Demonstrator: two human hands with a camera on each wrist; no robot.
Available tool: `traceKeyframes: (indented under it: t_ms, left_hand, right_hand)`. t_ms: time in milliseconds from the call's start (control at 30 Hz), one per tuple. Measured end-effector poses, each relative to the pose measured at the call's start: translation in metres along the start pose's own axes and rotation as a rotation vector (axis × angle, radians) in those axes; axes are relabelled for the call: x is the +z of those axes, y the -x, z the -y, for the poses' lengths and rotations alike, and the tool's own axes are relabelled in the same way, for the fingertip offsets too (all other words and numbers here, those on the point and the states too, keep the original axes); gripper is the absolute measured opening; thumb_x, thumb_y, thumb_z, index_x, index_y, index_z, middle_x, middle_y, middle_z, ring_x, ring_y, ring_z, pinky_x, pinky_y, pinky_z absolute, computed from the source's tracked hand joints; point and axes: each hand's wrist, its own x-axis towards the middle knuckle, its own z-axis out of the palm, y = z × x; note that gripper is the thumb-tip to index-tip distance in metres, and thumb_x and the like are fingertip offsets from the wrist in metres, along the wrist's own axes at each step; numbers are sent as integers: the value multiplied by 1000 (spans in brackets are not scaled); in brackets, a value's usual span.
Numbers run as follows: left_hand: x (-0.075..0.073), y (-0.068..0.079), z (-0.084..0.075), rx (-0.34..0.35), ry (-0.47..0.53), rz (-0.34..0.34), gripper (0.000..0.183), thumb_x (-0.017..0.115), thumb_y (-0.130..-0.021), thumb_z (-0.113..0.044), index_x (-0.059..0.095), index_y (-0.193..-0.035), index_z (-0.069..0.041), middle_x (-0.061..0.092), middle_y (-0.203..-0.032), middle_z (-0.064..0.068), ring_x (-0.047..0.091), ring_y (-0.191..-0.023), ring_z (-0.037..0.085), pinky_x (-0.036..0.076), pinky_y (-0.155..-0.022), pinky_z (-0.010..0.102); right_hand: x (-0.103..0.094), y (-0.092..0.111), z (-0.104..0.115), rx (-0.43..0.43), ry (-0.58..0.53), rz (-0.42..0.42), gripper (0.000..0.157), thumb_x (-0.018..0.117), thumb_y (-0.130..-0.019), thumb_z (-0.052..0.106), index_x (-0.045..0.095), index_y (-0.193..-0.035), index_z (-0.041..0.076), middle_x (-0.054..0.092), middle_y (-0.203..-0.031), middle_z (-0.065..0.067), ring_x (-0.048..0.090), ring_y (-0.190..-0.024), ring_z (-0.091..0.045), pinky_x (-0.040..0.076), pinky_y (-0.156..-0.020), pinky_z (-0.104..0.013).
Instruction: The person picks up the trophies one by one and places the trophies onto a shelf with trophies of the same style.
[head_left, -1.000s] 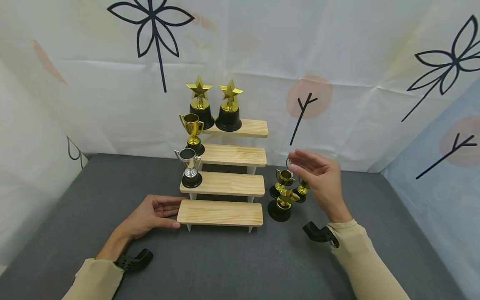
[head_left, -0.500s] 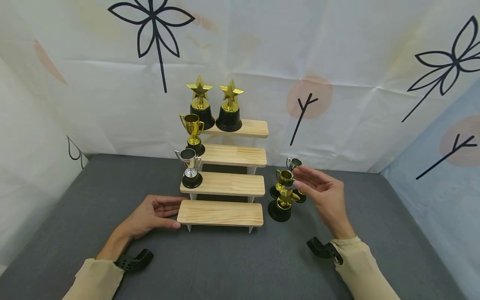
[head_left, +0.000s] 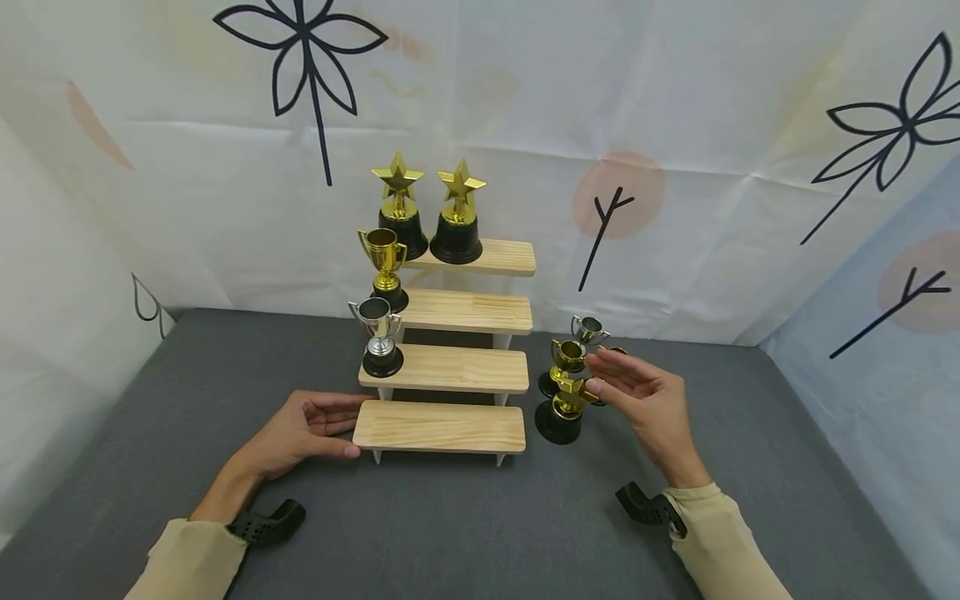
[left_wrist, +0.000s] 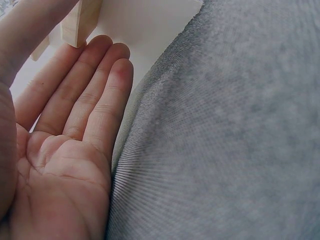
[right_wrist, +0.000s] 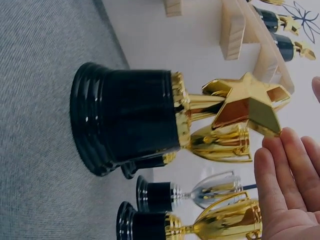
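My right hand (head_left: 641,402) reaches in beside a gold star trophy (head_left: 559,420) on a black base, its fingers extended and relaxed. In the right wrist view the fingertips (right_wrist: 289,142) come right up to a point of the star (right_wrist: 247,102). Behind that trophy stand a gold cup (head_left: 567,357), a silver cup (head_left: 588,329) and another gold cup (right_wrist: 227,220), which the right hand mostly hides in the head view. My left hand (head_left: 303,429) lies with straight fingers at the left end of the wooden step shelf (head_left: 438,427), fingertips close to the wood (left_wrist: 82,22).
Two star trophies (head_left: 458,225) stand on the shelf's top step. A gold cup (head_left: 385,258) occupies the left end of the step below, and a silver cup (head_left: 378,329) the one under that. The grey table (head_left: 480,525) meets a printed cloth backdrop (head_left: 517,108) behind.
The right hand has drawn down and toward the front, from around the silver cup at the back to beside the star trophy. That silver cup now shows. The left hand stays put.
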Motion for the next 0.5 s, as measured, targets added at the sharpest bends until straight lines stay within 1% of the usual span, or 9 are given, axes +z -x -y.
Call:
traceKeyframes:
  t_ms: [167, 233, 367, 500]
  left_hand:
    - [0, 2, 0, -1, -3, 1, 70, 78, -79, 14, 42, -138, 25, 66, -132, 1, 64, -120, 18, 56, -97, 35]
    - [0, 2, 0, 2, -4, 2, 70, 78, -79, 15, 42, -138, 26, 66, -132, 0, 64, -120, 18, 56, -97, 35]
    - [0, 1, 0, 0, -6, -1, 70, 78, -79, 15, 42, -138, 26, 66, -132, 1, 64, -120, 18, 56, -97, 35]
    - [0, 0, -1, -9, -11, -7, 71, 79, -79, 14, 42, -138, 25, 66, -132, 0, 64, -120, 18, 56, -97, 35]
  right_hand:
    - [-1, 1, -4, 32, 61, 32, 47, 76, -84, -12, 60, -128, -17, 74, -117, -7, 70, -110, -16, 59, -92, -30]
    - [-2, 1, -5, 38, 90, 46, 47, 77, -84, -9, 60, -128, -16, 73, -118, -7, 70, -110, -16, 59, -91, -30]
    - [-3, 2, -9, 40, 118, 81, 45, 78, -84, -8, 63, -127, -13, 72, -118, -14, 70, -110, -18, 60, -91, -30]
    - [-3, 3, -14, 48, 155, 121, 44, 79, -84, -7, 65, -125, -11, 72, -117, -17, 70, -109, -16, 60, -91, -28]
